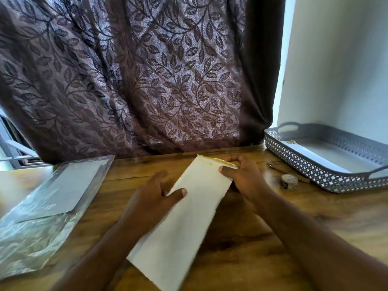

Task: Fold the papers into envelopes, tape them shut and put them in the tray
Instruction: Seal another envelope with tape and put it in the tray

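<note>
a long, narrow folded white paper (189,219) with a matte, slightly fibrous face and softly uneven edges is held slantwise just above the brown wood-grain table (315,217). its near end points towards the person and its far end lies up by the table's back edge. a thin yellowish streak runs along that far short edge. the left hand (153,194) pinches the paper's left long edge, with the thumb lying on top and the other fingers going underneath. the right hand (243,175) grips the far right corner, with the thumb pressed on the top face and the fingers curled round the end. blur softens the paper's near end.

to the right, a grey plastic tray (310,171) with a lattice-pierced wall and cut-out handles sits on the table beside the pale smooth wall (336,59). a flat white envelope (319,156) lies inside it, bearing a small label (290,142) at its far corner; the print is too small to read. just in front of the tray lies a small pale tape roll (289,181), and near that a thin dark stick (273,165), too blurred to identify. at the left, a crinkled clear plastic bag (42,227) holds flat white sheets (69,190). behind the table hangs a brown-purple curtain (147,80) woven with a shimmering leaf-and-vine pattern.
</note>
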### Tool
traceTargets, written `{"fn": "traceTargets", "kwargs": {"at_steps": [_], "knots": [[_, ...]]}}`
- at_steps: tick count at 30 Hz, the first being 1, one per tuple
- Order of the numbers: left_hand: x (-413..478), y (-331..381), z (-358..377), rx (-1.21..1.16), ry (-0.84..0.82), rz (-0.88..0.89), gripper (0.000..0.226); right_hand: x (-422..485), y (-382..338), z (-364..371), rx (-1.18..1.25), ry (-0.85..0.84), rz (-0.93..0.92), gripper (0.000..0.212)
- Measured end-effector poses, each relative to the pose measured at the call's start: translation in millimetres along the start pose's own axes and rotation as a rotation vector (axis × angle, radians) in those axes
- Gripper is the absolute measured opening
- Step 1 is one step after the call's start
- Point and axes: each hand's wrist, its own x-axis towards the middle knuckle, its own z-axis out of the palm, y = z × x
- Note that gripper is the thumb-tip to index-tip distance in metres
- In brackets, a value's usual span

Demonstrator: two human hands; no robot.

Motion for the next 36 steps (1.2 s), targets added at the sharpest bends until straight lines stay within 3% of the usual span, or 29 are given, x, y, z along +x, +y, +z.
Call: {"fn": "traceTargets", "kwargs": {"at_steps": [2,3,7,11,15,19,23,28,36], "knots": [[-1.6,4.3,-1.5,-0.219,-0.177,-0.044,0.016,3.6,3.0,-4.6,-0.038,-0.007,-0.057,0.019],[-2.5,6.8,-2.8,-0.327,-0.242,-0.073,0.013,4.6,4.5,-5.6,-0.071,-0.036,-0.082,0.017],[-1.5,6.0,0.1,-0.815,-0.343,-0.212,0.029,1.4,6.2,-1.9,-0.131,-0.144,-0.135,0.012],[4.3,-2.4,7.7,-1.002,-0.248,-0.233,0.039,-6.6,6.8,10.4,-0.182,-0.257,-0.17,0.012],[6.9,-4.1,12.6,-0.991,-0.175,-0.196,0.033,-13.9,4.9,14.9,-0.168,-0.322,-0.171,0.002],[5.5,-8.8,16.2,-0.951,-0.131,-0.174,0.031,-16.9,7.2,16.5,-0.015,-0.352,-0.09,0.033],[3.3,-9.4,17.5,-0.866,-0.13,-0.126,0.026,-10.9,7.6,15.5,-0.046,-0.386,-0.066,0.018],[1.1,-5.6,18.4,-0.86,-0.139,-0.089,0.029,-8.0,4.7,8.5,-0.218,-0.492,0.017,0.02],[-0.7,-3.7,16.3,-0.852,-0.149,-0.08,0.03,-10.1,3.4,8.8,-0.318,-0.562,-0.043,0.017]]}}
